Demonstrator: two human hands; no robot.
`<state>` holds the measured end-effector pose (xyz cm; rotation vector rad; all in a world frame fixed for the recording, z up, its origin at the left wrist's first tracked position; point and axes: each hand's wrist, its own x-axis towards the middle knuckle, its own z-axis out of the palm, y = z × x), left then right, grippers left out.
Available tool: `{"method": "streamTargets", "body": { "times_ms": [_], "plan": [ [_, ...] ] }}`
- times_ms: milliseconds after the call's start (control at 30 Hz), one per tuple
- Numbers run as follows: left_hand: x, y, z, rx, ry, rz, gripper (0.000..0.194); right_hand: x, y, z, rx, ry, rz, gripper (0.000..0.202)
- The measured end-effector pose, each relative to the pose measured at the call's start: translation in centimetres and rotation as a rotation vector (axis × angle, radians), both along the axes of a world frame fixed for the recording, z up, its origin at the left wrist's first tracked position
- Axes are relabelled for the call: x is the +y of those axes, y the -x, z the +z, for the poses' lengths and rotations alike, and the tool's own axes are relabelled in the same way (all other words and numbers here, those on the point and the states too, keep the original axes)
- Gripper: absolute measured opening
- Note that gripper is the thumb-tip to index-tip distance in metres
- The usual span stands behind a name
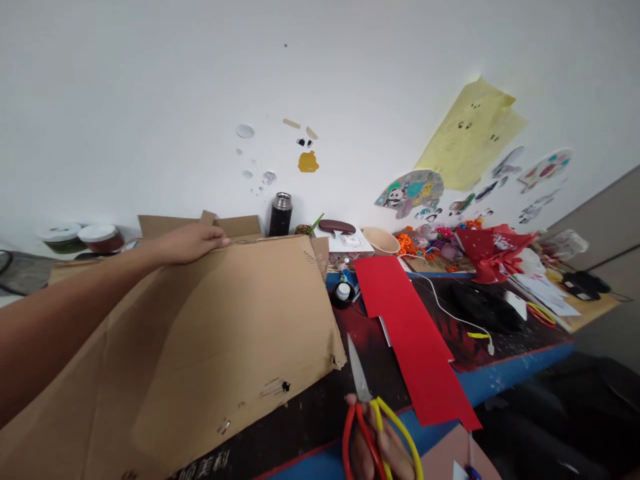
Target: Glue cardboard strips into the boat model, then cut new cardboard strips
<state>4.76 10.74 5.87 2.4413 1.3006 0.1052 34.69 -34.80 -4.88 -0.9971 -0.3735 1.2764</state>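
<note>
My left hand [195,243] reaches across a large sheet of brown cardboard [240,313] and grips its far edge, fingers curled over it. The sheet has a torn right corner and a few holes along its near edge. Low in the view, my right hand [383,443] holds scissors [359,373] with one red and one yellow handle. Their blades look closed and point away from me, just right of the cardboard and apart from it. A long piece of red paper [410,333] lies right of the scissors, with white showing at its edge.
Against the wall stand a black flask [281,215], white-lidded jars [101,237], a glasses case [337,227] and a round bowl [381,240]. A white cable [440,303], a black bag-like item [483,307] and a red-wrapped bouquet [493,250] lie right.
</note>
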Motion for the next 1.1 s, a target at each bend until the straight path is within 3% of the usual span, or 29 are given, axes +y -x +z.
{"method": "streamTargets", "body": {
  "times_ms": [133,267,400,667,1100],
  "plan": [
    [-0.2,-0.4,-0.2,0.027,-0.011,0.01,0.062,3.0,-0.6,-0.4,0.034,-0.064,-0.065,0.038],
    [-0.4,-0.7,-0.1,0.046,-0.008,0.016,0.063,6.2,-1.8,0.7,0.089,-0.154,-0.142,0.046],
    [-0.5,-0.7,-0.1,0.049,0.004,0.018,0.063,7.9,-2.6,0.8,0.005,-0.183,-0.119,0.045],
    [-0.3,-0.6,-0.9,0.043,0.025,0.014,0.067,7.9,-2.4,-2.1,-0.019,-0.118,-0.14,0.051],
    [-0.7,-0.5,-0.9,0.046,0.034,0.008,0.066,7.8,-2.0,-1.7,-0.038,-0.095,-0.162,0.058]
  ]
}}
